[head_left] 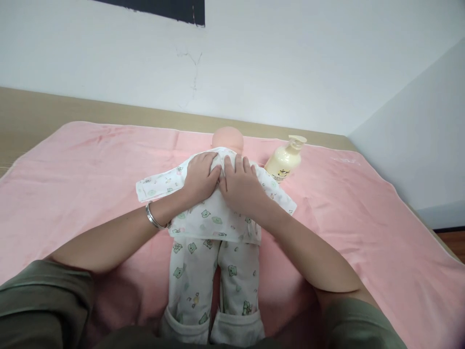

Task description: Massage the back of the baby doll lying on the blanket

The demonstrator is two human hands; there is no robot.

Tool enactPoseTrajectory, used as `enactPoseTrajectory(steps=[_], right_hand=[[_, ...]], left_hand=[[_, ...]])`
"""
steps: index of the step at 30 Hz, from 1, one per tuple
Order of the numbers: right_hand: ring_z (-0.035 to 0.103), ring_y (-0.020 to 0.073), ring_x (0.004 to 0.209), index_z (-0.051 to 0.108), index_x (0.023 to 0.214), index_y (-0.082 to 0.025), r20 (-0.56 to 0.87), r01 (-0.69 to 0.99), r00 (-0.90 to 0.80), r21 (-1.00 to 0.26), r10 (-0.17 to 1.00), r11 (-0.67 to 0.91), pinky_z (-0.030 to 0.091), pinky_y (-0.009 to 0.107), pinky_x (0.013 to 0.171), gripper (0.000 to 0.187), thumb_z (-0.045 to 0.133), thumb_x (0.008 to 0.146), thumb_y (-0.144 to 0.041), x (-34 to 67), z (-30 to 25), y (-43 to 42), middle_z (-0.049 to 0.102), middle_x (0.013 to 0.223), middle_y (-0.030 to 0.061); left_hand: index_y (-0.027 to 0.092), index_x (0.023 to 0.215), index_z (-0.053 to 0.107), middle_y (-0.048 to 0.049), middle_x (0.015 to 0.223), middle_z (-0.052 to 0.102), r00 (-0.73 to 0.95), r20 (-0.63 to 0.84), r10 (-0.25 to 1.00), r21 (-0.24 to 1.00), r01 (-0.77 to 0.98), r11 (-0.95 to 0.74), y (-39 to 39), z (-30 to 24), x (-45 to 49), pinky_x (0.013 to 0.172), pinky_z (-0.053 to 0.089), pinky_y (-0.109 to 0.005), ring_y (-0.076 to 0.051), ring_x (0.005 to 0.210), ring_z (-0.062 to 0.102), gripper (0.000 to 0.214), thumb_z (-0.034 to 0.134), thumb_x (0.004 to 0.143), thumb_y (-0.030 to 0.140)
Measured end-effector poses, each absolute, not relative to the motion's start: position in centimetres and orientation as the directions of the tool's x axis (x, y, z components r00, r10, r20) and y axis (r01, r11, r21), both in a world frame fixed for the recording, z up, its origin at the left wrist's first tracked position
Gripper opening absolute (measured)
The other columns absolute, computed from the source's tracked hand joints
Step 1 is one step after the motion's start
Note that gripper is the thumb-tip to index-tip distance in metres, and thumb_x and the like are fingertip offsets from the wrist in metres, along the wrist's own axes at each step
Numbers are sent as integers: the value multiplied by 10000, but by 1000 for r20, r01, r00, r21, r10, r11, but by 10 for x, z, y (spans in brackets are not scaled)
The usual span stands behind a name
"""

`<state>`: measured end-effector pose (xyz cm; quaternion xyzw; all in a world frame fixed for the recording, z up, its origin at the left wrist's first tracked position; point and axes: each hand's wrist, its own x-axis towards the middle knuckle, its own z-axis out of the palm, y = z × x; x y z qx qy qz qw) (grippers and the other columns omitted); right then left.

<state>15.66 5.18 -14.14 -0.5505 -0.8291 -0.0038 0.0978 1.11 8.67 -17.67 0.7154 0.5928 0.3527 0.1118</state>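
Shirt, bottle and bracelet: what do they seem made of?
Shirt: matte printed cloth, perhaps cotton, as it drapes and creases softly. Bottle: probably glossy plastic, given its highlights, though glass is possible. Bracelet: seemingly polished metal, from its silvery shine.

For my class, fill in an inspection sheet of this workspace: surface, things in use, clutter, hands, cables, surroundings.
Surface: pink cloth, creased in places, over a wood-coloured top.
Things in use: doll's head at the far end; patterned shirt, sleeves spread; patterned trousers below it, cuffs turned up.
Clutter: pump bottle on the cloth, near the sleeve at picture right.
Hands: left hand and right hand both rest on the upper shirt; bracelet on the left wrist.
Cables: nothing seen.
Surroundings: white wall, thin marks, dark panel cut by the picture's top edge.
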Motion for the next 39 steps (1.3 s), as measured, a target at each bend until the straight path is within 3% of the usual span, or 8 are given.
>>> enactPoseTrajectory(steps=[11,14,18,23,29,33,35,39], right_hand=[[270,456,1550,342,1584,-58,168,879,-398,-210,902,427,308,640,1236,602,295,1060,-351,161,-142,65,292,1658,255],[345,414,1522,429,1531,-52,179,879,-382,-232,907,417,321,574,1246,562,316,1058,-334,167,-142,85,397,1613,230],[501,358,1402,513,1452,-32,239,869,-432,-147,869,472,406,523,1187,513,293,1055,-269,169,-141,83,538,1494,232],[349,436,1513,382,1546,18,226,831,-542,2,809,556,339,591,1231,577,355,1024,-228,156,-137,31,391,1604,268],[422,350,1485,548,1427,-76,265,822,-481,-196,836,535,361,551,1233,506,314,992,-186,158,-139,49,494,1560,186],[475,318,1443,555,1390,-98,281,841,-393,-274,876,466,374,530,1216,462,356,992,-222,167,-143,85,539,1521,178],[461,328,1459,539,1409,-84,275,850,-403,-242,873,469,369,532,1216,469,343,1014,-244,166,-145,83,525,1527,198],[415,386,1492,450,1488,4,323,870,-451,-50,832,491,351,548,1224,534,306,1040,-248,157,-149,49,454,1554,288]], left_hand=[[164,1285,624,-126,1397,639,30,369,929,638,719,-277,81,-179,11,1224,396,-514,-296,1336,549,482,344,945,360],[114,1403,556,-142,1505,563,37,335,941,628,736,-253,65,-177,18,1281,329,-529,-316,1459,456,556,314,952,332],[103,1513,455,-119,1644,411,133,297,946,603,742,-294,49,-174,21,1341,221,-539,-303,1592,273,608,335,951,301],[105,1431,548,-135,1564,520,66,243,968,680,700,-218,73,-165,7,1311,315,-502,-277,1489,452,575,346,924,286],[126,1376,579,-154,1495,579,67,294,953,603,761,-240,71,-165,11,1268,375,-542,-296,1436,507,520,306,961,279],[62,1492,464,-174,1615,438,119,325,938,529,799,-285,47,-171,24,1332,228,-571,-318,1566,327,595,309,939,217],[44,1517,437,-167,1643,397,117,292,949,560,783,-269,49,-172,23,1345,197,-557,-319,1585,287,624,326,932,231],[114,1430,552,-133,1551,531,33,270,962,666,715,-211,77,-172,10,1314,300,-513,-293,1498,434,564,354,934,297]])
